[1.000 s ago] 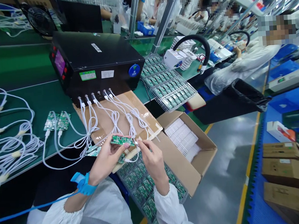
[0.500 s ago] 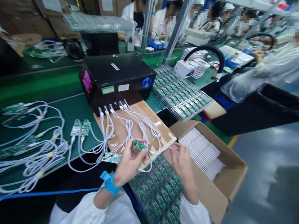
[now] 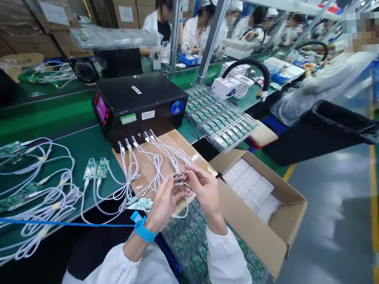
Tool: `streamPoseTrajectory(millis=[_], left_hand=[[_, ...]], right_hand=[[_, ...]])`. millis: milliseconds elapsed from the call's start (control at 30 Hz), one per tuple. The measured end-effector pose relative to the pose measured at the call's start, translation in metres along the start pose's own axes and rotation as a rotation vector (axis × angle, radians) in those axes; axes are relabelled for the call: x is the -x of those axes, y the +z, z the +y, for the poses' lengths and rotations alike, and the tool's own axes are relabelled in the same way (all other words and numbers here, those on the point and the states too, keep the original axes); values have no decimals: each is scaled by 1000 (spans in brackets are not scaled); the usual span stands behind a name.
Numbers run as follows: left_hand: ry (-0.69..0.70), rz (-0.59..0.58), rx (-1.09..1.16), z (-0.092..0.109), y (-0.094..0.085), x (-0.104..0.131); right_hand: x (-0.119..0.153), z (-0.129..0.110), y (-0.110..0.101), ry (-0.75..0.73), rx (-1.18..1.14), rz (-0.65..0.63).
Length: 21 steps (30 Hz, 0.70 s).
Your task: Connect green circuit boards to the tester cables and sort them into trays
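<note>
Between my two hands a small green circuit board (image 3: 182,181) is tilted nearly edge-on. My left hand (image 3: 163,204), with a blue strap (image 3: 142,227) at its wrist, is closed on the board's left side. At the other end, the thumb and fingers of my right hand (image 3: 206,190) pinch the board; the exact contact is partly hidden by the fingers. A white cable (image 3: 185,212) loops below the hands, its upper end hidden behind my right hand. Under my forearms lies a clear tray of circuit boards (image 3: 186,241).
A black tester box (image 3: 140,93) has several white cables running over a cardboard sheet (image 3: 193,159). Cabled boards (image 3: 96,169) lie left. At right stand a carton (image 3: 291,208) of white pieces, another board tray (image 3: 220,118) and a black bin (image 3: 318,128). Co-workers (image 3: 343,70) sit beyond.
My right hand has moved left from beside the carton to the board and closed on it. The board has turned from face-up to nearly edge-on. The whole view has shifted slightly.
</note>
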<state>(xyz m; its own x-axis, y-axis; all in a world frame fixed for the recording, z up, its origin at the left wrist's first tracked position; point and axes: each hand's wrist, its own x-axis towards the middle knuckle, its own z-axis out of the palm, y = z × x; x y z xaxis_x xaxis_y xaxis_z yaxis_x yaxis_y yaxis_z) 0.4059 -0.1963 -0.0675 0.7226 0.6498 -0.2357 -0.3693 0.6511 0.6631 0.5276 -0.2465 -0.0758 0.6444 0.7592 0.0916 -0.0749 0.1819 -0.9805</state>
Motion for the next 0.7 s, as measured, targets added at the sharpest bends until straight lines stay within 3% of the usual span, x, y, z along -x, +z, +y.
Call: streamPoseTrajectory(millis=[433, 700], left_hand=[[-35, 26, -55, -3, 0, 0], [-64, -4, -90, -4, -7, -2]], right_hand=[[0, 4, -2, -33, 63, -43], [-5, -5, -10, -83, 123, -153]])
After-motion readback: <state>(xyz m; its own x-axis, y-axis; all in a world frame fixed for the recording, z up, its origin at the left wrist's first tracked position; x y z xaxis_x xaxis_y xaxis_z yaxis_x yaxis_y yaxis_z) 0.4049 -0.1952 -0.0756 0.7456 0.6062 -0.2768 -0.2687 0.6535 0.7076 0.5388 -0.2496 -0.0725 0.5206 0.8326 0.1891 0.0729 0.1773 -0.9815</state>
